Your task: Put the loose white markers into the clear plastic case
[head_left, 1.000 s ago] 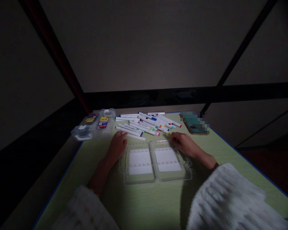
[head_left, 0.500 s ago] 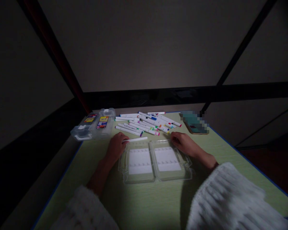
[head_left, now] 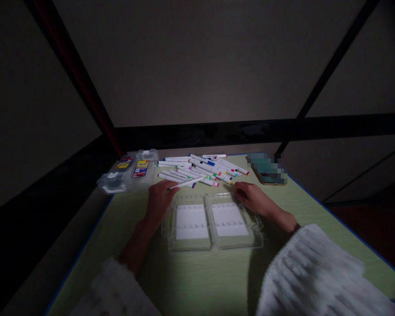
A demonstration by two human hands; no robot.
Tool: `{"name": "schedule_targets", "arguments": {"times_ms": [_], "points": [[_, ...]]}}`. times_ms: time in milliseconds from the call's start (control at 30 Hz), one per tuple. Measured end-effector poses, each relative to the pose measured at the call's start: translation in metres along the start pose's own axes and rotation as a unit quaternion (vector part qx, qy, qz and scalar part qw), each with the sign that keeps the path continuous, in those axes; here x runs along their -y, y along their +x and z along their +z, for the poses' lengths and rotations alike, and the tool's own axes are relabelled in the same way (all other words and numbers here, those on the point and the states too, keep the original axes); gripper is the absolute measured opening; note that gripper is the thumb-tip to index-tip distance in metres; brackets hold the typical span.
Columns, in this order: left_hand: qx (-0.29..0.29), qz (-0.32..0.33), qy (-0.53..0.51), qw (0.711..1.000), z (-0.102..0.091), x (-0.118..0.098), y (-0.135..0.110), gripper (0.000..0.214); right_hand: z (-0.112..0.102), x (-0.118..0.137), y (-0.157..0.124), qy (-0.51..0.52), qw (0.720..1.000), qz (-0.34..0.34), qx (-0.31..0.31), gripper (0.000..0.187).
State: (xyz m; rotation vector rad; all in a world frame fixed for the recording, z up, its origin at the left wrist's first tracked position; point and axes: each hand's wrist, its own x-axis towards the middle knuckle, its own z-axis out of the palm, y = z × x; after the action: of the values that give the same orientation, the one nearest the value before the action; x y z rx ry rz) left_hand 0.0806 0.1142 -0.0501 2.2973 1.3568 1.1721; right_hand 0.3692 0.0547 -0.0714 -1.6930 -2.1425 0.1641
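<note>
Between the fingers of my left hand (head_left: 158, 199) is a slim white marker (head_left: 186, 181), its tip end tilted up to the right over other pens. My left hand is closed on one end, so that end is hidden. An open clear plastic case (head_left: 210, 228) with white inserts in both halves lies flat in front of me. Curled at the far right corner of the case is my right hand (head_left: 250, 196), its fingers closed on the edge. Beyond the case, several white markers (head_left: 200, 169) with coloured ends lie in a loose pile.
A closed clear plastic box (head_left: 128, 173) with bright labels stands at the back left. At the back right lies a phone (head_left: 268, 169), partly pixelated. The light green table (head_left: 197, 281) has a blue edge, and dark-framed panels rise behind it.
My left hand has raised the white marker from just above the case's far edge, tilting its free end up over the pile. My right hand and the case stay nearly still.
</note>
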Motion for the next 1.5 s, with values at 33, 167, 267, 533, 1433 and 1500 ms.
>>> {"name": "schedule_targets", "arguments": {"times_ms": [33,167,267,533,1433,1500], "points": [[-0.01,-0.011,-0.018,1.0,0.0,-0.003,0.0,0.013,0.0,0.0,0.0,-0.001,1.0,0.0,0.001,0.012],[-0.005,-0.052,-0.097,0.994,0.003,-0.014,-0.002,0.01,-0.001,0.003,-0.001,-0.013,1.0,0.012,0.008,0.011],[0.015,-0.089,-0.17,0.981,0.007,-0.024,-0.004,0.01,0.0,0.004,-0.001,-0.026,0.999,0.03,0.015,0.011],[0.015,-0.178,-0.299,0.937,0.01,-0.043,-0.007,0.018,0.002,0.005,-0.001,0.001,0.996,-0.001,-0.09,0.026],[0.048,-0.192,-0.376,0.905,0.016,-0.048,-0.014,0.016,-0.013,0.048,-0.001,0.611,0.782,0.12,0.0,0.026],[0.042,-0.193,-0.395,0.897,0.015,-0.048,-0.014,0.015,-0.012,0.047,-0.001,0.612,0.783,0.115,-0.002,0.023]]}}
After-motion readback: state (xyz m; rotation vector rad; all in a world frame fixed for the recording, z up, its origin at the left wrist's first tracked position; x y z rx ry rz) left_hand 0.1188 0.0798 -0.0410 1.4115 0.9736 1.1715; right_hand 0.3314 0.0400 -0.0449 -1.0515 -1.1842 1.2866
